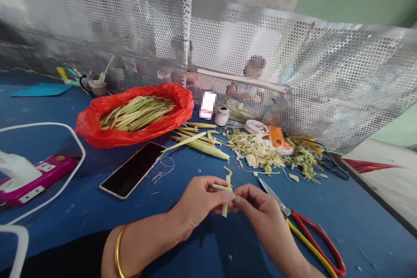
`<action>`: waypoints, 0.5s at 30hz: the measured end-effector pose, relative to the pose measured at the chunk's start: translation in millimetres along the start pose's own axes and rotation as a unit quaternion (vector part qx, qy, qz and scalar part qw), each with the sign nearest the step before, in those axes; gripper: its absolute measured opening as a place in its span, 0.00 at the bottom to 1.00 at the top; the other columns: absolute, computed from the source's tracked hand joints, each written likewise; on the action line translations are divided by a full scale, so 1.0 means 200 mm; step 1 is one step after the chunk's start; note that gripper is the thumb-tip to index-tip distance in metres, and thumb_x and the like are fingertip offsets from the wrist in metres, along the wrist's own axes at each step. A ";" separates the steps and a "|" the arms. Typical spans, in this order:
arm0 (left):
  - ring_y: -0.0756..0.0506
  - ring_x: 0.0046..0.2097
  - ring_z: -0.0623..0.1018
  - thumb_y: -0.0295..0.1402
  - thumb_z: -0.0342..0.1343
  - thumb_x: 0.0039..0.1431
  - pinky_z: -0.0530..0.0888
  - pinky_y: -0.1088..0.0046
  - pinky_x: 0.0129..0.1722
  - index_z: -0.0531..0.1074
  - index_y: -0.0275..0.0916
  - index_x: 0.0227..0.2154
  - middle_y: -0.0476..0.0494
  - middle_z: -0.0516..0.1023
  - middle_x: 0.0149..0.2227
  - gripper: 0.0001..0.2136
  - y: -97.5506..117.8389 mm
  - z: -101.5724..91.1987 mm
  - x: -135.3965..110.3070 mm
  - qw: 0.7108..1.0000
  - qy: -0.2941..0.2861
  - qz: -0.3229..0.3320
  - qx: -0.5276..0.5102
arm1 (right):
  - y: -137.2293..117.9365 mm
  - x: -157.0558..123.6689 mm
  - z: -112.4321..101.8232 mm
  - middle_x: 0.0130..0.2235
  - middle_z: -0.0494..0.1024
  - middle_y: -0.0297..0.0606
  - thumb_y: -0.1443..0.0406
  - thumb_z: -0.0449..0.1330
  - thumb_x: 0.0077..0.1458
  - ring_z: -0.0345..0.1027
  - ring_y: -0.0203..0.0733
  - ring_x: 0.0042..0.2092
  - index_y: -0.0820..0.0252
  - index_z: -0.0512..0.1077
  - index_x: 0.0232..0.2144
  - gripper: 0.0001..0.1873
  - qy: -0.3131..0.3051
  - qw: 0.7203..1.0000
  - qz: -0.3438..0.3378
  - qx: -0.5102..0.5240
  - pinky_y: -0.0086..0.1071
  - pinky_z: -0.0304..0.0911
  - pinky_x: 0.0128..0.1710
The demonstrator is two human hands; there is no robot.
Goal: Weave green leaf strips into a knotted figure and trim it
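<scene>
Leaf strip (pixel 225 197) sits pinched between my left hand (pixel 198 202) and right hand (pixel 257 210), both closed on it, just left of the scissors (pixel 306 230).

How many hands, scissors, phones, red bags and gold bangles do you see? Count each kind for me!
Hands: 2, the left hand and the right hand, both pinching a leaf strip
Scissors: 1
Phone: 1
Red bag: 1
Gold bangle: 1
Total: 6
</scene>
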State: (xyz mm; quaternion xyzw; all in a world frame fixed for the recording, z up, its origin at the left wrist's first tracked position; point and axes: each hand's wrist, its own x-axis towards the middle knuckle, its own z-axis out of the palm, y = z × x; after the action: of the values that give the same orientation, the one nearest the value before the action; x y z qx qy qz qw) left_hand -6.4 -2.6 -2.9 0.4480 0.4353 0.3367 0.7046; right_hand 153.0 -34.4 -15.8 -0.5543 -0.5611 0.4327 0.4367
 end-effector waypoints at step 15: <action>0.51 0.22 0.74 0.30 0.64 0.43 0.71 0.75 0.26 0.74 0.33 0.33 0.49 0.76 0.20 0.11 -0.02 0.01 0.01 1.000 0.015 0.002 -0.002 | 0.02 -0.03 0.00 0.28 0.72 0.33 0.57 0.54 0.59 0.63 0.39 0.32 0.58 0.67 0.26 0.14 -0.036 0.994 -0.029 -0.097 0.30 0.58 0.33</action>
State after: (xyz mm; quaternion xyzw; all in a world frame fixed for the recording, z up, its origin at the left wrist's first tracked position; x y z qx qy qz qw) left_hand -3.2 -3.3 -7.4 0.4423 0.4441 0.3461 0.6982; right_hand 153.8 -41.2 -19.5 -0.5620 -0.6316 0.3827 0.3726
